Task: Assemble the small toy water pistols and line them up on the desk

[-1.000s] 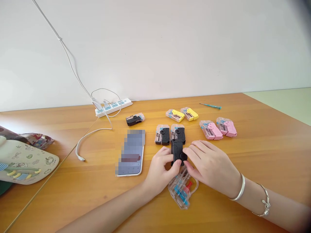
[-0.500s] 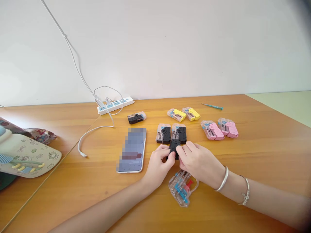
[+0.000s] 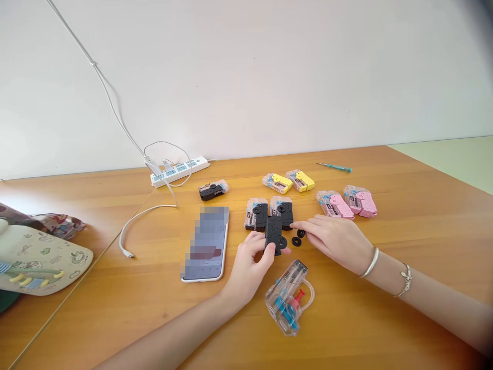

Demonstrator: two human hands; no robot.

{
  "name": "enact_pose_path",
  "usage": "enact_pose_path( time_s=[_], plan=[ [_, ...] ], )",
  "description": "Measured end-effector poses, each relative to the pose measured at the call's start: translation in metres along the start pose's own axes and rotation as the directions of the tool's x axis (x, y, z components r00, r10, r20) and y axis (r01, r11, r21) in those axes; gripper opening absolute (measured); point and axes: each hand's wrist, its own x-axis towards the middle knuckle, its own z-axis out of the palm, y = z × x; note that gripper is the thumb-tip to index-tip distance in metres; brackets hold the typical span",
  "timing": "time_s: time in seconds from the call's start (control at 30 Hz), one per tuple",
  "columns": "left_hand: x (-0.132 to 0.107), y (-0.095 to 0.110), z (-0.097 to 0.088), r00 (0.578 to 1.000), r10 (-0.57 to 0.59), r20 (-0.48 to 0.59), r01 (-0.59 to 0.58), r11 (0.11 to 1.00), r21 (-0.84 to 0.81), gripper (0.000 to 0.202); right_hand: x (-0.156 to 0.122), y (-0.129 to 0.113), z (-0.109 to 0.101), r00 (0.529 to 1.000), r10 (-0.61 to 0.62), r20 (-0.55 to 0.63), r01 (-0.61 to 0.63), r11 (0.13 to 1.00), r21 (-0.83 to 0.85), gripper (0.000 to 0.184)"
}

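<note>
Hands (image 3: pixel 250 270) (image 3: pixel 333 244) over wooden table (image 3: pixel 385 313), white wall (image 3: pixel 246 77) behind.

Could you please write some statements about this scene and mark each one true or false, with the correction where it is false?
1. The left hand holds a black plastic piece. True.
2. The right hand grips the clear plastic toy pistol. False: the pistol lies on the table, and the open hand is beside two small black discs.
3. Two pink packs lie beyond the right hand. True.
4. The screwdriver lies on the phone. False: it lies near the table's far edge, away from the phone.
</note>
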Motion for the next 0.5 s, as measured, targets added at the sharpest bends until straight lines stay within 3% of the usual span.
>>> enact_pose_path(
  time_s=[0.23, 0.5],
  plan=[
    [0.001, 0.002, -0.001, 0.999, -0.002, 0.034, 0.001, 1.000, 0.013, 0.038, -0.007, 0.008, 0.010, 0.995, -0.071, 0.064, 0.079, 0.989, -0.128, 0.027],
    [0.000, 0.001, -0.001, 0.998, -0.013, 0.058, 0.011, 0.999, 0.040, 0.040, -0.007, 0.014, 0.011, 0.993, -0.029, 0.116, 0.033, 0.999, -0.029, 0.031]
  ],
)
